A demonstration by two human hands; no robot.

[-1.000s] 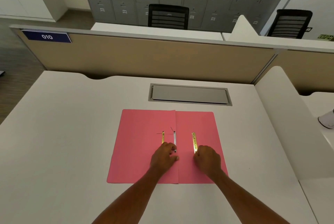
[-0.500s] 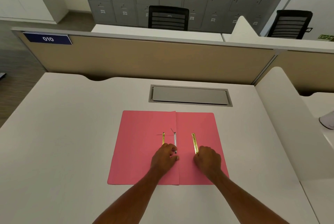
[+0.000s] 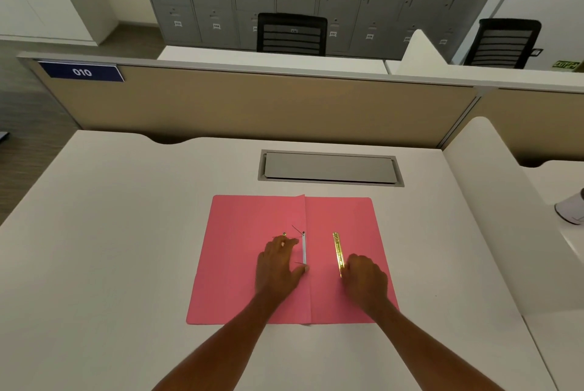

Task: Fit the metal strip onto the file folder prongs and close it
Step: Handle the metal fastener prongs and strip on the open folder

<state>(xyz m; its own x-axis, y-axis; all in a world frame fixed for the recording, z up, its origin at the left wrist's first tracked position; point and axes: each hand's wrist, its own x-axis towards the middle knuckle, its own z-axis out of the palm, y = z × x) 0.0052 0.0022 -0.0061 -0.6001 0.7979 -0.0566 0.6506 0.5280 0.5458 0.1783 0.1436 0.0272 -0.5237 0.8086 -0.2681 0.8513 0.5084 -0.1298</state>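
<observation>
Head view: I see an open pink folder (image 3: 252, 264) on the desk (image 3: 110, 232).
Left hand (image 3: 278, 264): fingers spread flat beside the prongs (image 3: 304, 250).
Right hand (image 3: 366, 280): curled, touching the gold strip (image 3: 337, 253); grip, I cannot tell.

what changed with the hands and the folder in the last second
The left hand slid forward over the small gold piece beside the fold, fingers now spread across it. The right hand stayed at the near end of the gold metal strip. The pink folder remained open and flat.
</observation>
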